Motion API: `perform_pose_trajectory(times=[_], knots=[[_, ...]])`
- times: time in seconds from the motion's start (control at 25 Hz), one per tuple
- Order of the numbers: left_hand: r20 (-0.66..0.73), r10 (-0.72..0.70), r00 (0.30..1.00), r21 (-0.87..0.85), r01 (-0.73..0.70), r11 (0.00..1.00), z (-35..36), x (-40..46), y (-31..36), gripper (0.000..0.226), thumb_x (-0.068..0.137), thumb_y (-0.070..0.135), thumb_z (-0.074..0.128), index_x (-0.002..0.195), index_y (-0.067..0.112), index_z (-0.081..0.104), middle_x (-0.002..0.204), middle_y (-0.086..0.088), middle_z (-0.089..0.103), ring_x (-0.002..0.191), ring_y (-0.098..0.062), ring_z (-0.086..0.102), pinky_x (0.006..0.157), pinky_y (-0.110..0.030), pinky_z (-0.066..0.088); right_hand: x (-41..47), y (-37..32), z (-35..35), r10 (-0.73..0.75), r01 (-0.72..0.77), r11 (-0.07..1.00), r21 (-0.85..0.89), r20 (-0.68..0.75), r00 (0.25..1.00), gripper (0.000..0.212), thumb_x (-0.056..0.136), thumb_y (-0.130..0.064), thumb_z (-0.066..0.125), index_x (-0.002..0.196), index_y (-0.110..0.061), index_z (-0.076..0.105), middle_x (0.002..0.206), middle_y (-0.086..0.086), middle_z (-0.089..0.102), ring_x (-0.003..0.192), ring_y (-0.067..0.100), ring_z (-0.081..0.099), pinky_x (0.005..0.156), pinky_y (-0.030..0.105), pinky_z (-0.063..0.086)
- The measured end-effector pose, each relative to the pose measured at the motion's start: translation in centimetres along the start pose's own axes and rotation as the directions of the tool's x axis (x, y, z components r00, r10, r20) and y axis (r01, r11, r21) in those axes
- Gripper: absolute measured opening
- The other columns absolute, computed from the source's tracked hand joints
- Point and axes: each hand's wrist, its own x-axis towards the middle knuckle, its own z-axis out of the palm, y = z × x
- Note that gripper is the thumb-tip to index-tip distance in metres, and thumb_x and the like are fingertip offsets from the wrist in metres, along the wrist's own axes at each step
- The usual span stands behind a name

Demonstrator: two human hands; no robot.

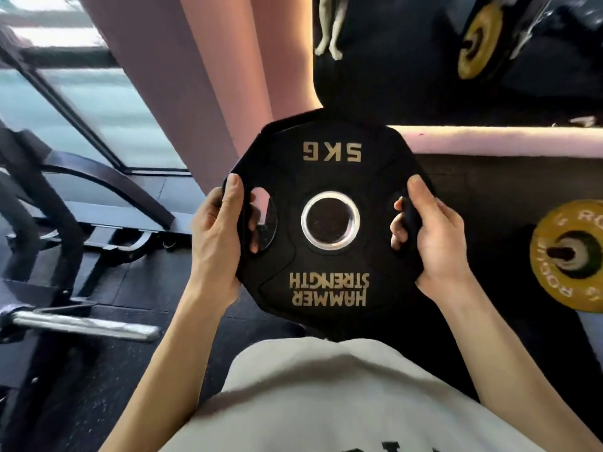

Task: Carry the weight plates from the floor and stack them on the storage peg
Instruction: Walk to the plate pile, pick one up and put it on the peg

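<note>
Black 5KG weight plate (329, 177) held in the air at chest height, face toward camera, lettering upside down; left hand (217, 243) grips its left handle slot, fingers curled through; right hand (430, 239) grips the right slot likewise; yellow plate (567, 252) on a bar at right; chrome bar (88, 324) lower left over black floor (137, 288).

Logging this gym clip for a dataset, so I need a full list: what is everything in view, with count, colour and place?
weight plate: one, black with gold lettering, centre, held up
yellow plates: one on a bar at right, another upper right
steel bar: one, silver, lower left
machine frame: one, black, left
floor: black, below
shirt: one, pale, bottom centre
left hand: grips the plate's left handle
right hand: grips the plate's right handle
</note>
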Motion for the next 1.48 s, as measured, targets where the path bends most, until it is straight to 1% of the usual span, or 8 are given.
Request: perform_pose_trajectory(times=[0.32,0.64,0.72,0.8,0.84,0.92,1.0,1.48], knots=[[0.308,-0.052,0.95,0.03,0.045,0.999,11.3,18.8,-0.9,0.039,0.095,0.047,0.055,0.098,0.008,0.059,0.068,-0.006,0.049,0.049,-0.015,0.042,0.042,-0.023,0.036,14.0,-4.1,-0.2,-0.066,0.091,0.994,0.057,-0.34,0.938,0.039,0.088,-0.048,0.064,0.066,-0.017,0.062,0.054,0.0,0.054,0.048,0.012,0.048,0.051,0.028,0.041],[0.661,-0.213,0.72,0.197,0.107,0.975,27.6,32.6,-0.4,0.044,0.095,0.049,0.052,0.106,0.009,0.064,0.072,-0.008,0.06,0.067,-0.013,0.057,0.067,-0.025,0.05,22.8,-8.5,-2.4,-0.079,0.265,0.951,0.158,-0.704,0.705,0.037,0.088,-0.047,0.066,0.072,-0.014,0.062,0.058,-0.002,0.057,0.05,0.011,0.053,0.052,0.025,0.042],[0.744,-0.219,0.631,0.202,0.101,0.974,31.9,33.6,-0.1,0.045,0.096,0.048,0.051,0.107,0.007,0.062,0.088,-0.017,0.067,0.08,-0.032,0.066,0.073,-0.04,0.057,23.6,-9.8,-3.6,-0.088,0.339,0.924,0.179,-0.762,0.642,0.034,0.092,-0.041,0.062,0.073,-0.014,0.062,0.055,-0.005,0.059,0.049,0.008,0.056,0.049,0.02,0.045],[0.786,-0.252,0.565,0.235,0.104,0.966,35.9,33.9,-0.4,0.057,0.093,0.052,0.054,0.123,0.004,0.058,0.117,-0.028,0.06,0.11,-0.053,0.053,0.094,-0.06,0.047,24.0,-10.9,-5.2,-0.082,0.38,0.908,0.174,-0.817,0.57,0.032,0.093,-0.04,0.061,0.075,-0.014,0.063,0.053,-0.004,0.058,0.046,0.008,0.055,0.047,0.02,0.044],[0.812,-0.259,0.523,0.245,0.098,0.965,38.1,33.9,-0.6,0.056,0.093,0.052,0.054,0.122,0.005,0.059,0.116,-0.027,0.061,0.11,-0.05,0.054,0.094,-0.059,0.047,24.3,-11.4,-6.3,-0.089,0.398,0.905,0.152,-0.847,0.525,0.033,0.092,-0.041,0.062,0.074,-0.014,0.062,0.052,-0.002,0.056,0.045,0.01,0.053,0.047,0.023,0.044],[0.882,-0.254,0.398,0.234,0.099,0.967,42.9,33.6,-1.0,0.041,0.095,0.048,0.052,0.105,0.01,0.064,0.085,-0.008,0.071,0.08,-0.023,0.069,0.068,-0.036,0.059,24.9,-12.3,-8.9,-0.105,0.438,0.893,0.104,-0.897,0.428,0.034,0.09,-0.041,0.063,0.072,-0.013,0.062,0.051,0.0,0.053,0.044,0.012,0.05,0.045,0.024,0.042],[0.924,-0.229,0.307,0.212,0.089,0.973,47.9,32.6,-1.5,0.033,0.096,0.046,0.051,0.096,0.016,0.065,0.069,0.008,0.065,0.059,-0.006,0.06,0.054,-0.019,0.048,25.6,-13.3,-12.1,-0.128,0.488,0.871,0.062,-0.93,0.346,0.034,0.09,-0.04,0.063,0.07,-0.013,0.061,0.049,0.0,0.053,0.043,0.013,0.048,0.043,0.023,0.041],[0.99,-0.064,0.123,0.045,0.153,0.987,73.0,24.2,0.1,0.033,0.095,0.041,0.052,0.097,0.01,0.063,0.062,0.009,0.062,0.048,-0.002,0.055,0.046,-0.014,0.043,27.5,-24.3,-32.2,-0.354,0.564,0.798,-0.211,-0.922,0.157,0.048,0.085,-0.051,0.067,0.078,-0.005,0.054,0.055,0.011,0.042,0.05,0.024,0.039,0.047,0.029,0.038]])
